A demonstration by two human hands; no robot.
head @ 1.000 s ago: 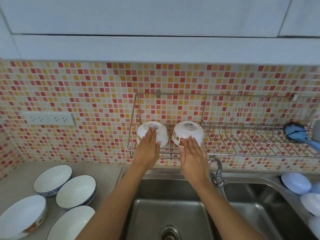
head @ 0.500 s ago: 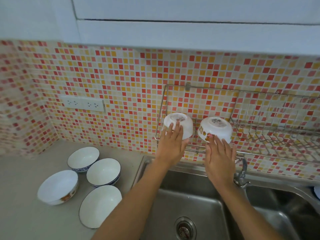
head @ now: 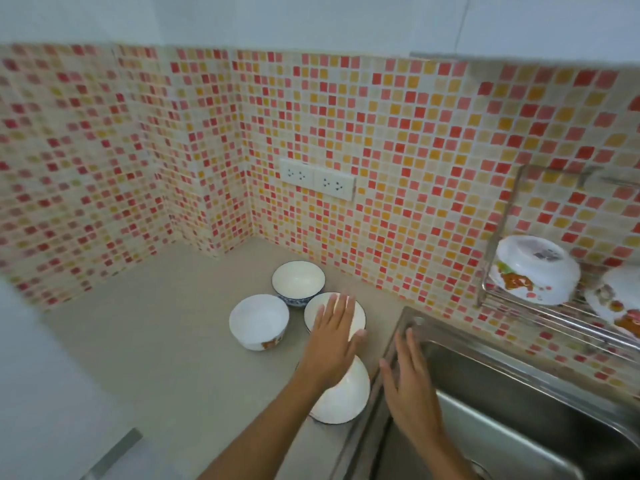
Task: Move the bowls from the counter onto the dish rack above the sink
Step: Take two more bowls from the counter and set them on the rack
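Both hands have left the rack (head: 498, 237) and swung over to the bench (head: 156, 341), leaving two bowls upside down on the wires: one (head: 533, 268) at the rack's left end, the other (head: 620, 299) cut off by the frame. Left hand (head: 334, 337) hovers flat, fingers (head: 341, 306) spread and holding nothing, over the blue-rimmed bowl (head: 358, 318). Right hand (head: 410, 386), equally spread and empty, sits above the sink (head: 519, 393) lip, right beside the near bowl (head: 346, 396). Four bowls wait by the bench's sink edge, the back bowl (head: 298, 280) close to the wall and the plain bowl (head: 259, 322) to its left. Best play, I'd say: take the two nearest, thumb inside the rim, lift straight up so neighbours aren't clipped. The cluster is tight, rims nearly touching. Open bench lies left; the route right crosses the sink, clear, with the rack's left post to avoid.
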